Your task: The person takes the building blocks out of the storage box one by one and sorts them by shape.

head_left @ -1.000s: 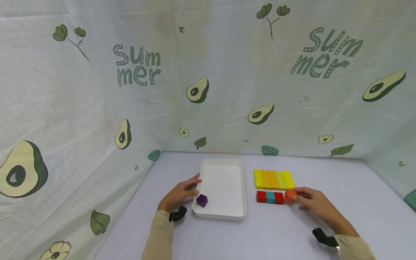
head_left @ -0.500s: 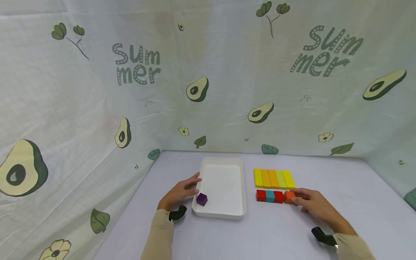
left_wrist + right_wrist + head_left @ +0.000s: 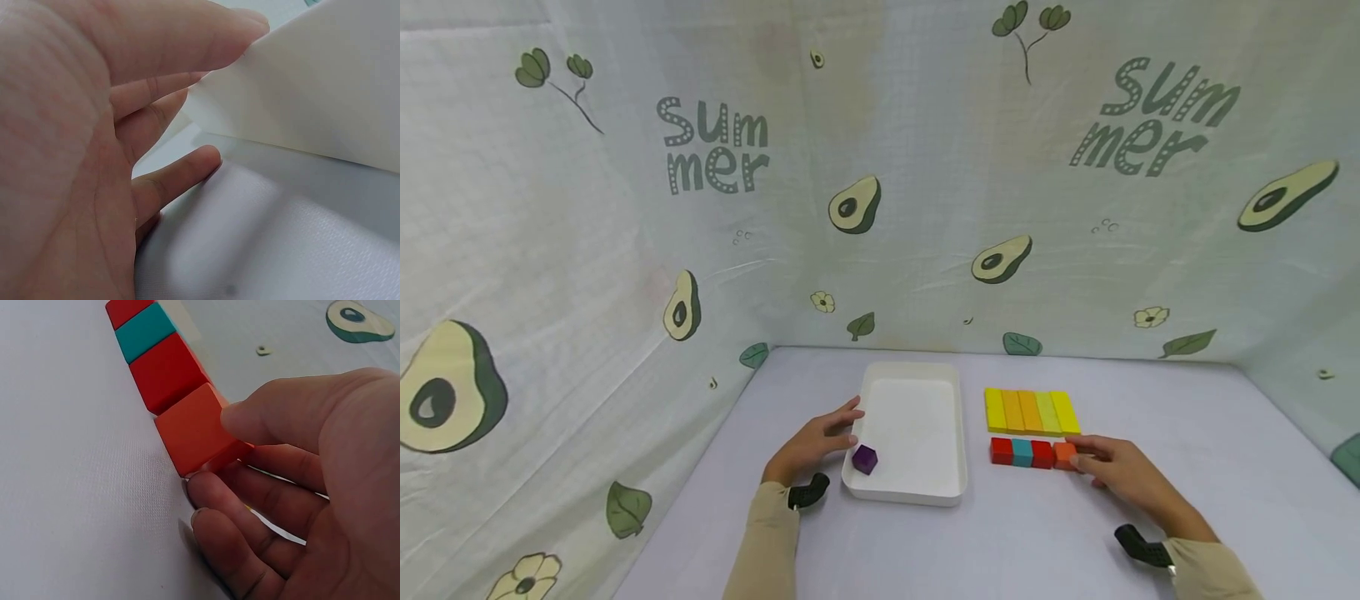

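Note:
My right hand point(image 3: 1123, 471) pinches an orange cube point(image 3: 1063, 455) at the right end of a short row. In the right wrist view the thumb lies against the orange cube point(image 3: 197, 428), with fingertips at its near end. Its far face meets a red cube point(image 3: 167, 372); beyond that come a teal cube point(image 3: 145, 331) and another red cube point(image 3: 127, 309). My left hand point(image 3: 808, 446) rests against the left side of a white tray point(image 3: 917, 417), fingers mostly straight. The left wrist view shows the thumb at the rim of the tray wall point(image 3: 312, 94). A purple cube point(image 3: 865, 459) sits in the tray's near-left corner.
Behind the row of cubes, several flat yellow and orange strips point(image 3: 1032, 412) lie side by side. A white cloth covers the table point(image 3: 977, 550). A hanging cloth point(image 3: 917, 308) printed with avocados encloses the table at the back and sides.
My right hand has slid the orange cube slightly left, closing the small gap to the red cube. The left hand has stayed at the tray.

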Available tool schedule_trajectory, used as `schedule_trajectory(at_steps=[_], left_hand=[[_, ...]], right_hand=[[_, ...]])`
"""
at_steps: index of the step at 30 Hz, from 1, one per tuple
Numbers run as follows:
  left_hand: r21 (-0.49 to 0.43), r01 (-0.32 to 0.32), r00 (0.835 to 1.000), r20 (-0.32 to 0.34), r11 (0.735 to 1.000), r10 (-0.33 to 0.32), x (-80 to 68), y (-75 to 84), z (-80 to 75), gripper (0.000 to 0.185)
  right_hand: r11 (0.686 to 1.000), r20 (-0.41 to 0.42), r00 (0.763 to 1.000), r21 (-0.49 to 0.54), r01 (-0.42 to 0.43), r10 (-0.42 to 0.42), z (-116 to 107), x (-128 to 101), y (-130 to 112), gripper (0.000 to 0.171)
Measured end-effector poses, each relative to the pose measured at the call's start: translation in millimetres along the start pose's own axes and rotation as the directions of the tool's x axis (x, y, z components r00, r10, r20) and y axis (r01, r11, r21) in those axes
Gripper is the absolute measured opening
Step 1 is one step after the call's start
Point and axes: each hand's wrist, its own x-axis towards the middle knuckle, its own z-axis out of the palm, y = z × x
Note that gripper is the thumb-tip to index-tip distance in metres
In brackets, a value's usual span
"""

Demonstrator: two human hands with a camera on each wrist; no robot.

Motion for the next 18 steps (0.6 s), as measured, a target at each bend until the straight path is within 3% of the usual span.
schedule_trajectory(at_steps=[18], left_hand=[[-0.013, -0.019, 1.0, 0.011, 1.0, 0.019, 0.5, -1.6, -2.4, 0.054]], right_hand=[[1.0, -0.018, 1.0, -0.023, -0.02, 0.02, 4.1, 1.7, -4.3, 0.072]])
